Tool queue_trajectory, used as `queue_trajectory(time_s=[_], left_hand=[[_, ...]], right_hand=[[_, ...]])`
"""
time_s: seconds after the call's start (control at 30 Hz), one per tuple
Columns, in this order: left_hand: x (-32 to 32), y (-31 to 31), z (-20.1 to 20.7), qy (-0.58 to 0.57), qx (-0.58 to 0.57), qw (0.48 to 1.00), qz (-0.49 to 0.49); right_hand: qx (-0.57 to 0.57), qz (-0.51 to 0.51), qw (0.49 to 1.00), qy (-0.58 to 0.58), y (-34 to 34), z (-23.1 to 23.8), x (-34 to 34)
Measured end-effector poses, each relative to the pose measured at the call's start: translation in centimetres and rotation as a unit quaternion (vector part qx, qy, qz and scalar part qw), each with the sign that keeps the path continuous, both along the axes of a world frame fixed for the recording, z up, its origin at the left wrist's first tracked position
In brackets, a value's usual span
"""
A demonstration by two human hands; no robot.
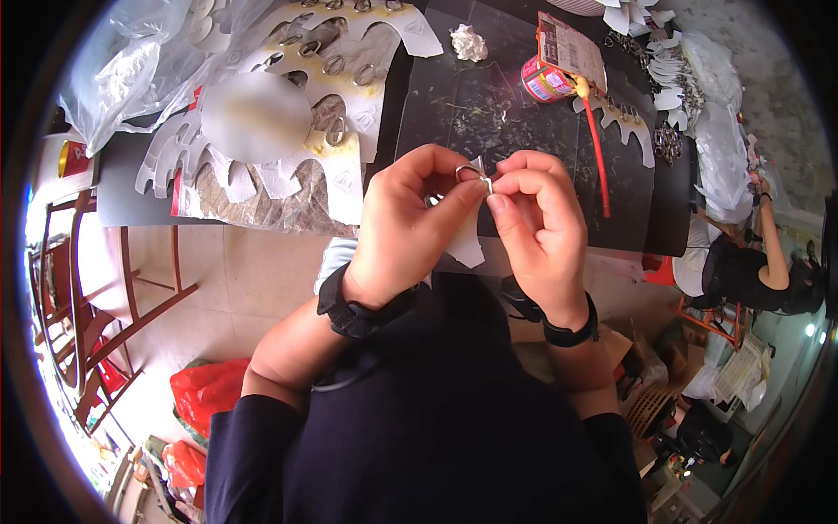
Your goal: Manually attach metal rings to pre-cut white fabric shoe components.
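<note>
My left hand (406,223) and my right hand (548,231) meet over the near edge of the dark table, fingertips almost touching. Between them is a white cut piece (467,243) of flat sheet material, its lower part hanging below the fingers. A small metal ring (467,169) shows at the left fingertips, by a narrow white tab (488,185) of the piece. Both hands are closed in a pinch: the left around the piece and ring, the right on the tab. The fingers hide part of the ring.
White scalloped sheets (384,87) with metal rings lie at left. A red can (546,80) carries a board and a glue-tipped brush, with a red stick (599,157) leaning down. A crumpled white lump (469,43) sits behind; ring bunches (668,142) lie right. Another person (755,271) works far right.
</note>
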State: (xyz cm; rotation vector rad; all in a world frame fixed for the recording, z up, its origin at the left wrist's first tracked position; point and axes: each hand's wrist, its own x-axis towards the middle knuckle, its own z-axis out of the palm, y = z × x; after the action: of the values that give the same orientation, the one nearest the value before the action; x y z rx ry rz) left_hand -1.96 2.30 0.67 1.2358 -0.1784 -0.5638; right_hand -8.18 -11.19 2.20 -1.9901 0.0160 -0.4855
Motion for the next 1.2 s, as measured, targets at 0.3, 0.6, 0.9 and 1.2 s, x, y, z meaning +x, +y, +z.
queue_trajectory(time_s=[0.3, 0.6, 0.9, 1.2], left_hand=[[0.1, -0.2, 0.2, -0.154, 0.11, 0.982, -0.002], [0.0, -0.3, -0.8, -0.038, -0.025, 0.999, 0.022], [0.1, -0.2, -0.8, -0.112, 0.057, 0.992, 0.014], [0.0, -0.5, -0.5, -0.164, 0.106, 0.981, 0.023]], right_hand=[[0.078, 0.016, 0.992, 0.097, -1.3, 0.7, 0.0], [-0.204, 0.013, 0.976, -0.074, -0.5, 0.2, 0.8], [-0.107, -0.004, 0.994, -0.01, -1.0, -0.3, 1.0], [-0.097, -0.015, 0.995, 0.0, -1.1, -0.7, 1.1]])
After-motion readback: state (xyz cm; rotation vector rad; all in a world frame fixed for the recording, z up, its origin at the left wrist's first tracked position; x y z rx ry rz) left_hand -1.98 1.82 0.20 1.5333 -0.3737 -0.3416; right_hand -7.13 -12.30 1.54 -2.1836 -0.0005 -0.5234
